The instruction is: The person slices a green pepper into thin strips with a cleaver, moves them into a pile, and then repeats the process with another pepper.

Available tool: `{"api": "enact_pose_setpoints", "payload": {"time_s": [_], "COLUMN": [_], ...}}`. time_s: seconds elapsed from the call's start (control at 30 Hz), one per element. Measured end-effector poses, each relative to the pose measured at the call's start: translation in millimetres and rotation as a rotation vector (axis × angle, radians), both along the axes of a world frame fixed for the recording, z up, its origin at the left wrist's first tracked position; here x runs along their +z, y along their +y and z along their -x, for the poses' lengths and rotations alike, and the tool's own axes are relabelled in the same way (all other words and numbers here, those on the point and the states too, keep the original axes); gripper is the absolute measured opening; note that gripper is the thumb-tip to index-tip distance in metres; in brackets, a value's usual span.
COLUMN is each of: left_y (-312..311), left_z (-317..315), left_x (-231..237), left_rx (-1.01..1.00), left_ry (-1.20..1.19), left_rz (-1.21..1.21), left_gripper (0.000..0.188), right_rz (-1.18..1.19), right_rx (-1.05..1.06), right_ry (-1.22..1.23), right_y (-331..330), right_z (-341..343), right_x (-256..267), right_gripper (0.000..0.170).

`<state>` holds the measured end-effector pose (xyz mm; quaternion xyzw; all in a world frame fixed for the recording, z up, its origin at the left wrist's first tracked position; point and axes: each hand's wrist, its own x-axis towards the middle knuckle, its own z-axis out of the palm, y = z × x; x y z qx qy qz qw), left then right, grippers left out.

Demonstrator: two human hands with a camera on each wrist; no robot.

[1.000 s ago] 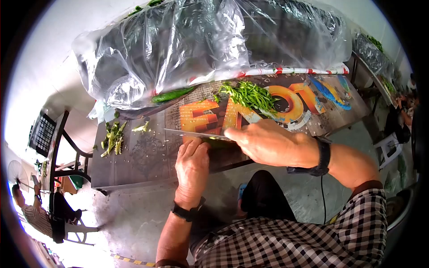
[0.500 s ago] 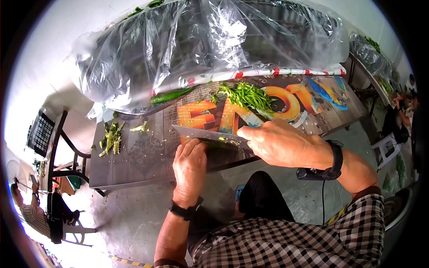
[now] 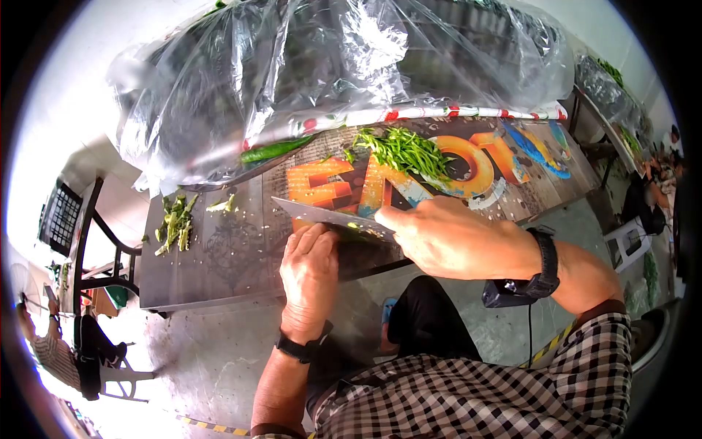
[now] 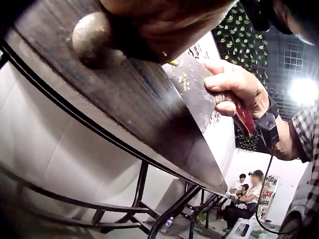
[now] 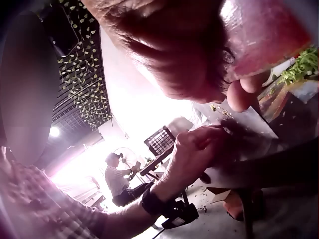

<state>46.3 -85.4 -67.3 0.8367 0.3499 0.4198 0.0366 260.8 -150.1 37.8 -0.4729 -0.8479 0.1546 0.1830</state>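
In the head view my right hand [image 3: 461, 240] grips a wide knife, its blade [image 3: 311, 214] tilted and pointing left across the table's near side. Small pale and green bits cling to the blade [image 4: 188, 84] in the left wrist view; its handle [image 4: 243, 119] is red. My left hand [image 3: 308, 267] lies with bent fingers against the near edge, fingertips beside the blade. A little green vegetable shows under the blade by those fingers, mostly hidden. Thin green strips [image 3: 404, 152] are heaped beyond the knife. Pale-green scraps [image 3: 175, 225] lie at the left.
Clear plastic sheeting [image 3: 329, 55] covers a bulky dark shape along the table's far side. A long green pepper [image 3: 274, 150] lies at its edge. Seeds dot the printed tabletop [image 3: 219, 274]. A seated person [image 3: 62, 351] is at far left, a white stool [image 3: 627, 245] at right.
The blade has turned from nearly edge-on to showing its broad face with bits on it, then shifted slightly left. My right hand moved with it; my left hand stayed nearly in place.
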Motion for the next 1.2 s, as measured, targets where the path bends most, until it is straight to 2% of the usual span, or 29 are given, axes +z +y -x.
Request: {"api": "enact_pose_setpoints", "payload": {"time_s": [0.13,0.23,0.4,0.5,0.53,0.63,0.77,0.97,1.2], "left_y": [-1,1,-2,-4,-4,-3,-4,-3,-2], "left_z": [-1,1,1,2,1,2,1,2,2], "left_x": [0,-1,0,0,0,-2,-3,0,0], "left_rx": [0.003,-0.008,-0.006,-0.012,-0.016,-0.011,-0.002,-0.018,-0.018], "left_ry": [-0.017,-0.024,-0.053,-0.066,-0.072,-0.060,-0.060,-0.045,-0.054], "left_rz": [0.007,0.019,0.035,0.037,0.032,0.031,0.013,0.016,0.035], "left_gripper": [0.017,0.016,0.014,0.012,0.012,0.011,0.011,0.011,0.011], "right_rz": [-0.005,-0.125,-0.119,-0.087,-0.143,-0.093,-0.154,-0.045,-0.017], "right_rx": [0.000,-0.009,-0.039,-0.073,-0.084,-0.161,-0.090,-0.056,-0.037], "right_ry": [-0.012,-0.096,-0.133,-0.112,-0.150,-0.208,-0.103,-0.147,-0.086], "right_y": [18,26,10,-2,-6,-4,-10,-7,-5], "right_z": [17,26,3,-10,-12,-18,-18,-18,-17], "right_x": [-4,-12,-14,-12,-10,-13,2,-4,-1], "right_gripper": [0.007,0.007,0.010,0.018,0.019,0.020,0.018,0.018,0.020]}}
